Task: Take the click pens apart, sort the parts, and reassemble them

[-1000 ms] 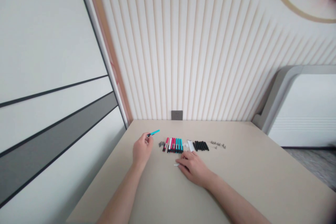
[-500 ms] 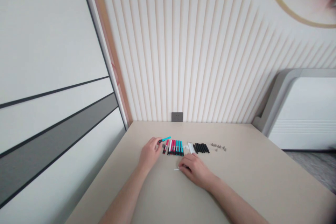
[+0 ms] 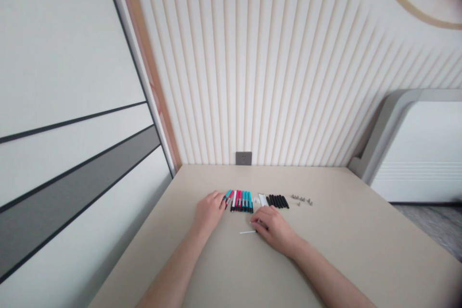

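My left hand (image 3: pixel 210 211) rests on the beige table (image 3: pixel 346 245), fingers pinched round a teal pen barrel (image 3: pixel 227 195) at the left end of a row of pink and teal pen barrels (image 3: pixel 241 200). My right hand (image 3: pixel 271 227) lies on the table just in front of that row, fingers curled on a thin white refill (image 3: pixel 248 232) that sticks out to the left. Past the right hand lie small white parts (image 3: pixel 259 199), a row of black caps (image 3: pixel 278 201) and several small grey tips (image 3: pixel 301 199).
A ribbed white wall with a grey socket (image 3: pixel 243 158) stands behind the table. A panelled wall runs along the left. A white and grey cabinet (image 3: pixel 415 149) is at the right, past the table's edge.
My left hand has carried the teal barrel rightward and down, from left of the row to its left end. My right hand has shifted slightly right with the white refill.
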Demonstrator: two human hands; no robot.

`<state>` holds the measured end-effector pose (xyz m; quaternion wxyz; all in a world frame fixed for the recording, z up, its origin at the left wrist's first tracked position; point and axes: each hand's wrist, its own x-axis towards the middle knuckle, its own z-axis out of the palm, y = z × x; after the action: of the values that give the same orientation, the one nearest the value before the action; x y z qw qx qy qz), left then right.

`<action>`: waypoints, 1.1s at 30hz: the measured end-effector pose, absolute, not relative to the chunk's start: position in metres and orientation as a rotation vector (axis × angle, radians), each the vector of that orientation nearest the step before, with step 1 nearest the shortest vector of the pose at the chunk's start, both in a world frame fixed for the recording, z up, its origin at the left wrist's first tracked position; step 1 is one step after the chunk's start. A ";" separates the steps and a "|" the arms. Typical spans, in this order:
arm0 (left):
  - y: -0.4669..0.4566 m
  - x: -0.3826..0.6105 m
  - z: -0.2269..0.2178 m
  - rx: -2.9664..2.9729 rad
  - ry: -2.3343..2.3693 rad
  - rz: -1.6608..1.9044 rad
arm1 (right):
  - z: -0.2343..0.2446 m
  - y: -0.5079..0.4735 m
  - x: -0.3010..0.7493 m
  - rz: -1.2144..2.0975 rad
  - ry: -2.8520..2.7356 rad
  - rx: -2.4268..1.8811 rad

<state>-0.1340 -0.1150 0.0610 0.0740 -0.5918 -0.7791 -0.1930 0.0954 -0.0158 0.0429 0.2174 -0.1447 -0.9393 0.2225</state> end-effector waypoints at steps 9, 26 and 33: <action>-0.113 -0.127 0.058 -1.969 -2.207 -0.394 | 0.045 -0.015 0.096 0.604 -2.602 -0.383; -0.117 -0.161 0.054 -1.895 -2.329 -0.619 | 0.043 -0.014 0.097 0.603 -2.619 -0.394; -0.117 -0.161 0.055 -1.994 -2.260 -0.575 | 0.042 -0.014 0.097 0.619 -2.618 -0.411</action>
<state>-0.1609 -0.1175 0.0546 0.0367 -0.6493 -0.7362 -0.1873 0.0973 -0.0144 0.0421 0.2083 -0.1478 -0.9409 0.2224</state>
